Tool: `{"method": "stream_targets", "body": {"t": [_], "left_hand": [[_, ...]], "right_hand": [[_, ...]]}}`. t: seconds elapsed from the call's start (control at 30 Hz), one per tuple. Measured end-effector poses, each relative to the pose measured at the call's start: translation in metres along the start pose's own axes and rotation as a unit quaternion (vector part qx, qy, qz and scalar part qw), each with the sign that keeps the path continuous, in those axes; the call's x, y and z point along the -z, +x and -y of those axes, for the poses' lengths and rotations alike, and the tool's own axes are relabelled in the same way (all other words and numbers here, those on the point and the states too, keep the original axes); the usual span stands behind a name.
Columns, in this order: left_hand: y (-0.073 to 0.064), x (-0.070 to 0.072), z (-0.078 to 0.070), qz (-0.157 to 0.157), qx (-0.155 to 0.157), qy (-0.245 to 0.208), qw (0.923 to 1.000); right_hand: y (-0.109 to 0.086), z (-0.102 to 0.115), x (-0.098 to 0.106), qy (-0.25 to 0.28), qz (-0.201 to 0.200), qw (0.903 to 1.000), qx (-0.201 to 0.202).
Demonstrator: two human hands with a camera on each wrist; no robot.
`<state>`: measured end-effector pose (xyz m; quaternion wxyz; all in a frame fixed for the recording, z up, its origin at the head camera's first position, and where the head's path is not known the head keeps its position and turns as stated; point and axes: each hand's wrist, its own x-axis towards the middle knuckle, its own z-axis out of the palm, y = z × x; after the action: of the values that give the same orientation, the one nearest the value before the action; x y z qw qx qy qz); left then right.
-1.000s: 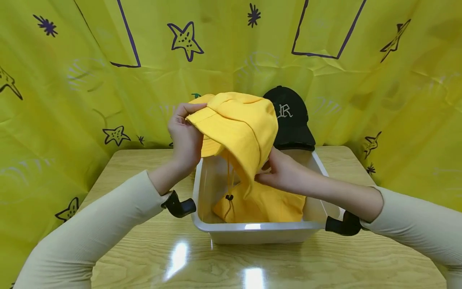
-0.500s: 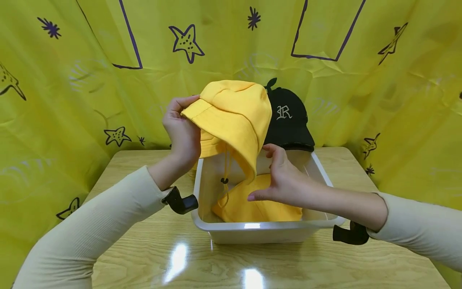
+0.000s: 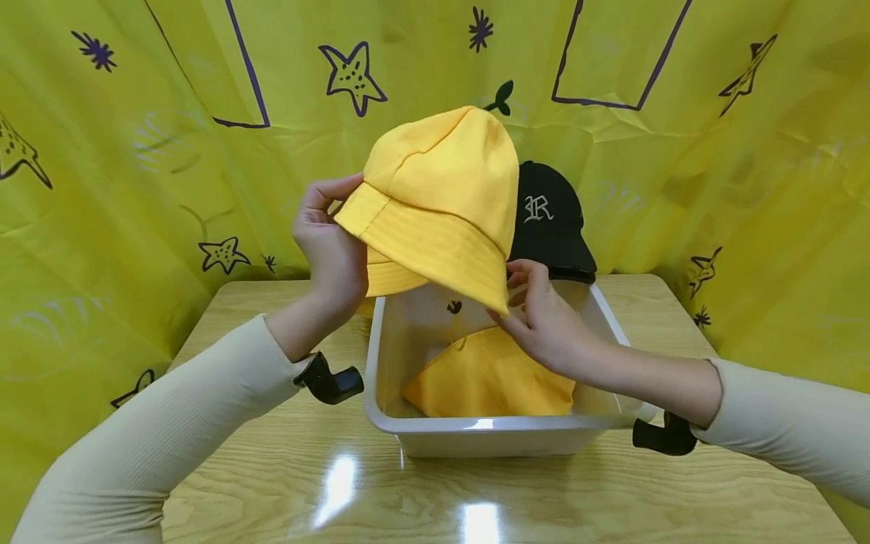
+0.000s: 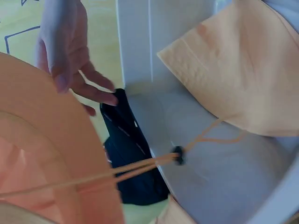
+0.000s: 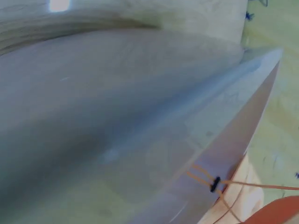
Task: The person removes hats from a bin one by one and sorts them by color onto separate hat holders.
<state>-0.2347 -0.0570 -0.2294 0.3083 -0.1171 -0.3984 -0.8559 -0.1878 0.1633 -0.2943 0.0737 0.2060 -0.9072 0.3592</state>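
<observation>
A yellow bucket hat (image 3: 435, 196) with a small green leaf sprout (image 3: 503, 98) on top is held up over a white bin (image 3: 503, 425). My left hand (image 3: 329, 249) pinches its brim at the left. My right hand (image 3: 550, 325) is at the brim's right edge; in the left wrist view its thumb meets the edge and the fingers hang apart, loosely bent. A drawstring with a black toggle (image 4: 178, 155) dangles from the hat's underside. Yellow cloth (image 3: 496, 378), shaped like another hat, lies inside the bin.
Behind the bin stands a black baseball cap (image 3: 550, 219) with a white letter R. Part of a further yellow hat (image 3: 394, 279) shows at the back left, mostly hidden. A yellow patterned curtain (image 3: 435, 45) hangs behind the wooden table (image 3: 272, 468).
My right hand let go of the crown, moved clear, then came to the brim's right edge. The hat rose and turned, so its outside faces me and its leaf sprout shows.
</observation>
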Motion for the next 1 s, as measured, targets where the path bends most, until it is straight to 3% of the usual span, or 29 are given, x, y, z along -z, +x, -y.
{"method": "stream_targets", "body": {"t": [0.07,0.13,0.2,0.27,0.33,0.4,0.5,0.6,0.7,0.83,1.0], "left_hand": [[0.0,0.005,-0.002,0.014,-0.008,0.014,0.9998],[0.002,0.011,-0.003,0.039,-0.024,0.031,0.9985],[0.004,0.019,-0.002,0.074,-0.055,0.049,0.9946],[0.006,0.027,-0.001,0.118,-0.105,0.069,0.9851],[0.009,0.034,0.0,0.167,-0.165,0.087,0.9682],[0.013,0.038,0.0,0.211,-0.229,0.1,0.945],[0.019,0.04,-0.002,0.253,-0.297,0.11,0.9142],[0.026,0.039,-0.006,0.26,-0.338,0.122,0.8962],[0.033,0.036,-0.011,0.24,-0.378,0.156,0.8803],[0.042,0.034,-0.019,0.207,-0.422,0.207,0.8581],[0.054,0.032,-0.029,0.176,-0.445,0.247,0.8427]], "right_hand": [[0.001,-0.007,0.006,-0.014,-0.025,0.9994,0.022],[0.003,-0.015,0.012,-0.031,-0.068,0.9948,0.07],[0.006,-0.023,0.018,-0.059,-0.121,0.9821,0.132],[0.01,-0.03,0.025,-0.083,-0.174,0.9626,0.19],[0.016,-0.035,0.032,-0.085,-0.214,0.9457,0.229],[0.022,-0.037,0.04,-0.077,-0.247,0.9334,0.249],[0.033,-0.035,0.052,-0.054,-0.301,0.9144,0.266],[0.046,-0.03,0.063,-0.023,-0.362,0.8896,0.278],[0.059,-0.024,0.072,0.018,-0.414,0.8658,0.281],[0.075,-0.012,0.081,0.078,-0.447,0.8439,0.286],[0.089,0.008,0.089,0.127,-0.472,0.8169,0.306]]}}
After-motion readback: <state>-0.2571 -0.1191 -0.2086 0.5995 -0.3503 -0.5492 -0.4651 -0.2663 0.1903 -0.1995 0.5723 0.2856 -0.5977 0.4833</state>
